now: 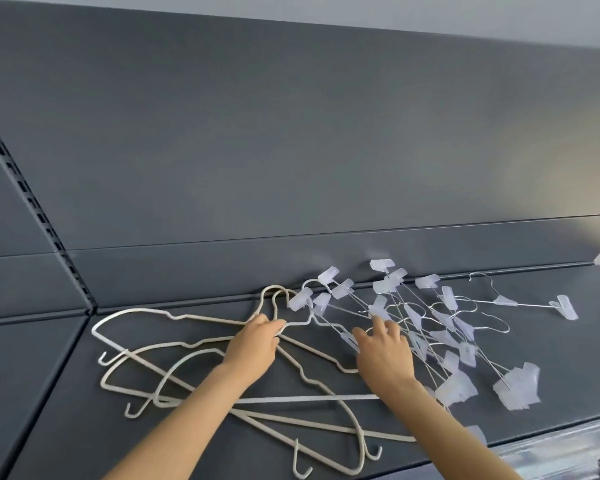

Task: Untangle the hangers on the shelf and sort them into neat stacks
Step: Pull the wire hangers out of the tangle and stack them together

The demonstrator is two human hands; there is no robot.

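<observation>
Hangers (456, 388), cream wire and clear-clipped, tangled

On the dark shelf (575, 348), the left grip (257, 344) clutches white hangers (309, 398) while the right grip (383, 355) touches tangled clip hangers (515, 389).

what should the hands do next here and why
Probably pull the cream hangers leftward, clear of the clip hangers. The left hand grips the cream ones by their necks, while the right hand lies with fingers spread on the clip tangle, able to pin it. The two kinds overlap between the hands, so parting them looks like the first step.
</observation>
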